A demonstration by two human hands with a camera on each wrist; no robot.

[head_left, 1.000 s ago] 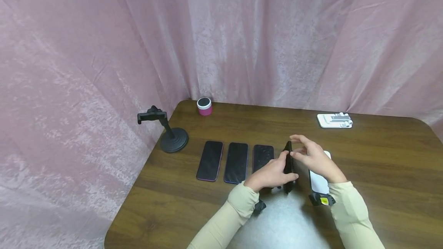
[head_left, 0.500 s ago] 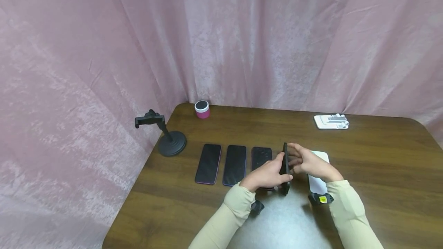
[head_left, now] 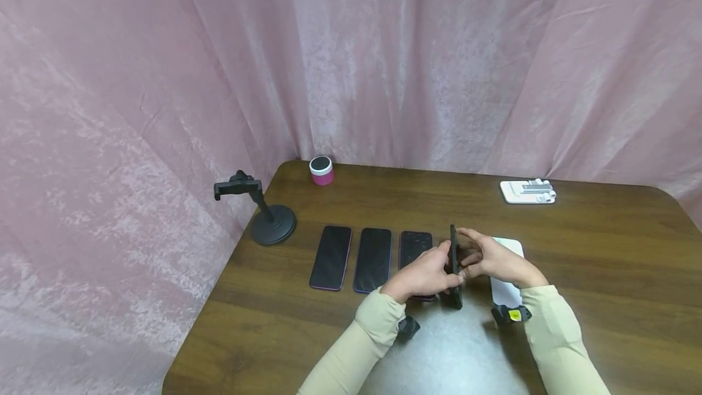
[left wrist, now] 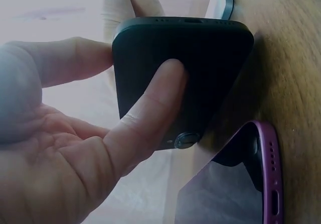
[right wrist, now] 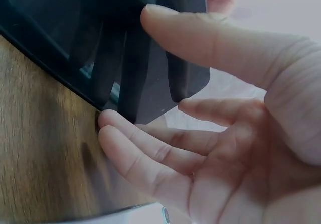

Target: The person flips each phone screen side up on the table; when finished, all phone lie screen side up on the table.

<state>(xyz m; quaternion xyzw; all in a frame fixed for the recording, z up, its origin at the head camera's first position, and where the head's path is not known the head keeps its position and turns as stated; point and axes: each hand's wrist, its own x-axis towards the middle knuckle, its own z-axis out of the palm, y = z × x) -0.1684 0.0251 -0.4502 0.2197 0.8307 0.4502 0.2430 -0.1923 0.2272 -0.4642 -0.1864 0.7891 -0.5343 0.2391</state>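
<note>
Left hand [head_left: 419, 276] is clasped, right hand [head_left: 496, 259] spread, on a black phone [left wrist: 215, 63]; three phones [head_left: 373, 261] are laid screen-up, white phone [head_left: 506, 293] seemingly pending.

There are five phones: a leftmost phone [head_left: 331, 258], a middle phone [head_left: 373, 261] and a third phone [head_left: 415, 249] make three lying dark side up, a black phone [left wrist: 210, 58] between the hands makes four, and a pale phone [head_left: 506, 294] makes five. Stands number two, one black stand [head_left: 273, 224] and one white folded stand [head_left: 515, 194]. There is one round pink-and-white container [head_left: 322, 177] and one table [head_left: 247, 322]. Hands come to two, a left hand [head_left: 425, 273] and a right hand [head_left: 499, 258], with two sleeves [head_left: 356, 346] and two wrist devices [head_left: 407, 326] (the panels in the pink curtain [head_left: 384, 47] cannot be counted).
</note>
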